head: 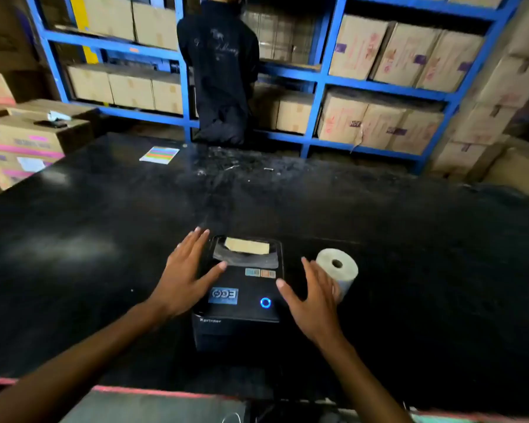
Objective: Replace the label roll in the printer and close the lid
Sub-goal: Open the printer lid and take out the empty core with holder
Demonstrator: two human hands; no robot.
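Note:
A black label printer [242, 296] sits near the front of a black table [104, 209], its lid down and a blue ring light glowing on top. A brownish strip shows through the lid's clear window. A white label roll [338, 268] stands on the table just right of the printer. My left hand [184, 276] hovers over the printer's left side with fingers spread, holding nothing. My right hand [310, 297] hangs open between the printer's right edge and the roll, partly hiding the roll's lower left side.
A striped coloured sheet [159, 154] lies at the table's far left. A person in dark clothes [220, 71] stands facing blue shelving [318, 77] full of cardboard boxes. More boxes [28, 138] are stacked at the left and right.

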